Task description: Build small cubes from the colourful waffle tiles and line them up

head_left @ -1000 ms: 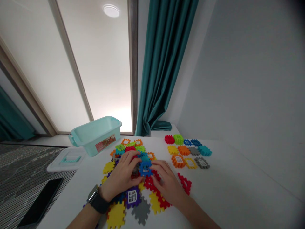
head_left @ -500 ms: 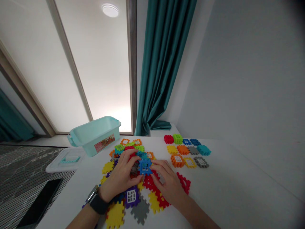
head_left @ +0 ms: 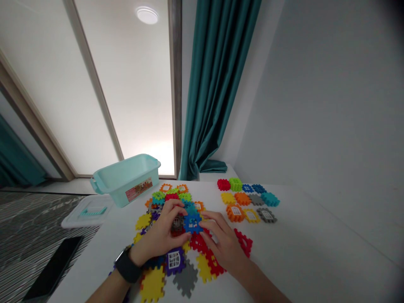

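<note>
My left hand (head_left: 159, 231) and my right hand (head_left: 221, 244) meet over a heap of colourful plastic waffle blocks. Between them stands a blue waffle block (head_left: 192, 223). The left fingers and thumb close around a dark stack of joined blocks (head_left: 177, 225) beside it, and the right fingertips press the blue block's right side. Below my hands lie a purple windowed block (head_left: 174, 261), a yellow block (head_left: 152, 285) and a grey block (head_left: 185, 277). A red block strip (head_left: 243, 242) lies just beyond my right hand.
A mint plastic tub (head_left: 126, 181) and its lid (head_left: 86, 213) stand at the table's far left. Several sorted blocks (head_left: 248, 202) lie in rows at the back right. A black phone (head_left: 52, 267) rests beyond the left table edge. White table surface (head_left: 299, 252) extends right.
The blue block has shifted slightly between my hands, and my left fingers have moved a little on the stack. The whole view has moved slightly.
</note>
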Available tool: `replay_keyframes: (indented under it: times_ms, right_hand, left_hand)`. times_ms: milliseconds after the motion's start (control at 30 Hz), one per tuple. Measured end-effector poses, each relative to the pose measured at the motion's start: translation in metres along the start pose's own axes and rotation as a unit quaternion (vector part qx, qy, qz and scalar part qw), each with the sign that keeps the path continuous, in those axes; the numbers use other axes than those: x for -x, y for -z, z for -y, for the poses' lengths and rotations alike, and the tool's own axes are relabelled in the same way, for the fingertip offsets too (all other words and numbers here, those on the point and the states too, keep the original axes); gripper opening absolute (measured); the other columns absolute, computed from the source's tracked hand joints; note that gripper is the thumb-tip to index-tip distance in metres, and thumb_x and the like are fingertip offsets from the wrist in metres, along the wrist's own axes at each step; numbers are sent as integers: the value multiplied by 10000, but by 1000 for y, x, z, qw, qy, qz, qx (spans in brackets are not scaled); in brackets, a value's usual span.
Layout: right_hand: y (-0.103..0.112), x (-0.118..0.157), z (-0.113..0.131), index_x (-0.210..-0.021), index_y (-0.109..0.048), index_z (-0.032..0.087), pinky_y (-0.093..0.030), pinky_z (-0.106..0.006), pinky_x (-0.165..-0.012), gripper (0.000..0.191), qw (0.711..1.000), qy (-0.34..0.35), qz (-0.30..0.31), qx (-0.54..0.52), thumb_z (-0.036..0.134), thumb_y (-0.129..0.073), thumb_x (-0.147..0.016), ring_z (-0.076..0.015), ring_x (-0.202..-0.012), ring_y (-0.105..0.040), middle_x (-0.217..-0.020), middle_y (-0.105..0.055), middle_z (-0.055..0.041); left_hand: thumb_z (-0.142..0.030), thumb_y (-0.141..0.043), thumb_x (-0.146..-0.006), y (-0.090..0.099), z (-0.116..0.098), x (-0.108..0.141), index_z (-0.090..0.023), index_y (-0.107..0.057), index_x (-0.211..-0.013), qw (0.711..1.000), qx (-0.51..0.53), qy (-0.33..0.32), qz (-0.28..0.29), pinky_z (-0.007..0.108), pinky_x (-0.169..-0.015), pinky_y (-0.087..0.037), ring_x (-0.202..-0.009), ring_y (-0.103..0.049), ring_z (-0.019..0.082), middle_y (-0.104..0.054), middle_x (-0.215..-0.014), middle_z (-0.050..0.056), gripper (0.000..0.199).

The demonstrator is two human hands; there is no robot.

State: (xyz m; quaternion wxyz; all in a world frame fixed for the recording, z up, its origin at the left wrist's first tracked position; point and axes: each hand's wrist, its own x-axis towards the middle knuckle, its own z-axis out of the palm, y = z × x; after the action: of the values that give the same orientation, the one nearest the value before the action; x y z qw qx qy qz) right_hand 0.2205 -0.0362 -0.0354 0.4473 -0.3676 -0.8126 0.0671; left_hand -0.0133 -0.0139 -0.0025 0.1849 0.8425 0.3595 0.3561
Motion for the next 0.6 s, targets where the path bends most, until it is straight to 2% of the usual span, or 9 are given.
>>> replay_keyframes:
  times_ms: [100, 167, 233, 333, 500, 600]
  right_hand:
    - [0, 0, 0, -1094, -636, 266, -538, -416, -992, 182, 1000, -11, -16, -9, 165, -541, -976, -238, -1158, -616, -1234, -628, -94]
    - [-1, -1, 0, -1038, -636, 255, -531, -401, -984, 144, 998, -47, -23, -33, 171, -542, -967, -236, -1147, -616, -1200, -623, -92]
    - [-1, -4, 2, -966, -619, 244, -522, -388, -973, 95, 993, -95, -22, -62, 178, -552, -951, -232, -1131, -616, -1162, -618, -85]
    - [0, -8, 5, -873, -577, 234, -504, -379, -958, 74, 985, -144, -3, -99, 187, -565, -930, -229, -1103, -614, -1116, -614, -71]
    - [0, -11, 8, -815, -549, 227, -475, -372, -950, 125, 970, -182, 26, -157, 235, -552, -940, -221, -1060, -605, -1081, -599, -63]
    - [0, -12, 6, -764, -534, 223, -467, -358, -937, 232, 956, -204, 41, -207, 316, -520, -975, -212, -1028, -597, -1043, -585, -59]
  left_hand:
    - [-222, -664, -894, 0, 1, -1, -244, -587, -1043, 999, 29, 14, 31, 440, -1080, -449, -1218, -528, 250, -504, -1268, 78, 169]
    - [-239, -568, -972, 0, 1, -2, -240, -607, -990, 998, 46, 18, 33, 413, -1072, -449, -1193, -548, 229, -529, -1237, 71, 43]
    - [-247, -495, -1014, -2, 1, -4, -228, -609, -929, 997, 70, 21, 26, 388, -1047, -457, -1144, -572, 214, -553, -1185, 68, 144]
    - [-268, -500, -1018, -3, 0, -5, -216, -607, -880, 994, 106, 29, 28, 374, -1024, -458, -1102, -585, 211, -566, -1142, 66, 183]
    - [-270, -539, -998, -3, -4, -5, -218, -616, -888, 990, 128, 52, 40, 379, -1043, -432, -1115, -580, 217, -568, -1173, 63, 144]
    - [-282, -529, -1003, -4, -4, -4, -214, -621, -856, 987, 132, 66, 56, 374, -1027, -443, -1097, -585, 212, -564, -1173, 62, 187]
